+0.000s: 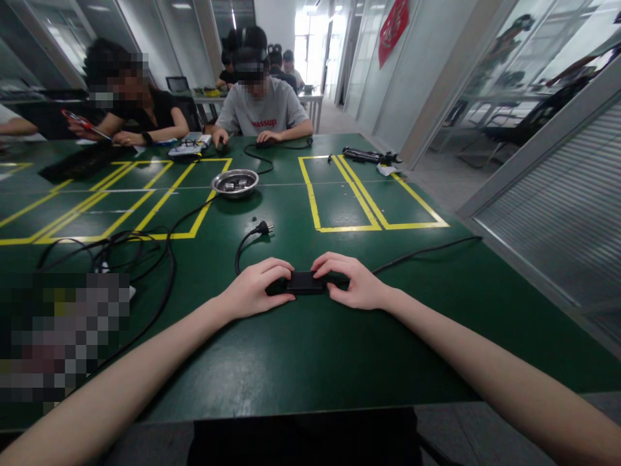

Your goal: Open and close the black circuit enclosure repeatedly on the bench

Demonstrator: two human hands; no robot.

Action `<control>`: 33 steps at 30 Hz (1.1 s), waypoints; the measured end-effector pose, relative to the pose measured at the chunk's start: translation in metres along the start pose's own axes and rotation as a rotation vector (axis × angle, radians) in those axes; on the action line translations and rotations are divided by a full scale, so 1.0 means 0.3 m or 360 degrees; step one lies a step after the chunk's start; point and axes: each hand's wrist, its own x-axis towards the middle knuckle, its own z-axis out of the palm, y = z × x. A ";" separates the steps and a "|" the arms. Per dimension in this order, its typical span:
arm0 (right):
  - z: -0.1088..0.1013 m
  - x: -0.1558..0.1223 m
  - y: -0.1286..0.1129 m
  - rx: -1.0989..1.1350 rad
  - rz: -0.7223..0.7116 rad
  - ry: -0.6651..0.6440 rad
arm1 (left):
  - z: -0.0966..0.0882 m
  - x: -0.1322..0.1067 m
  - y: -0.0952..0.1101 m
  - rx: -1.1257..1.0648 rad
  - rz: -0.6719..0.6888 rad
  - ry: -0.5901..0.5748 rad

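Note:
A black power adapter [305, 283] lies on the green table in front of me. My left hand [256, 288] grips its left end, fingertips on the far edge and thumb on the near side. At the right end, my right hand [353, 282] has its fingers curled on the adapter's top corner, with the thumb close to the near edge. From under my left hand a cord curves away to a black two-pin plug [263, 228]. Another thin black cable [427, 254] runs from behind my right hand toward the table's right edge.
A metal bowl [236, 184] with small metal parts stands beyond the plug. Tangled black cables [140, 249] lie at left, near a blurred-out object [63, 336]. Yellow tape [349, 228] marks rectangles; a folded black tripod-like item [371, 156] lies far right. Two people [262, 107] sit opposite.

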 end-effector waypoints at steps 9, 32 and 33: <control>0.019 -0.006 -0.002 -0.0123 0.0028 -0.0036 | 0.002 0.010 0.007 0.0141 -0.0047 -0.0054; 0.048 0.034 -0.033 -0.0901 -0.0122 -0.0350 | 0.023 0.043 0.052 0.0904 0.0306 -0.0096; 0.046 0.034 -0.034 -0.0907 -0.0141 -0.0333 | 0.023 0.043 0.053 0.0900 0.0300 -0.0087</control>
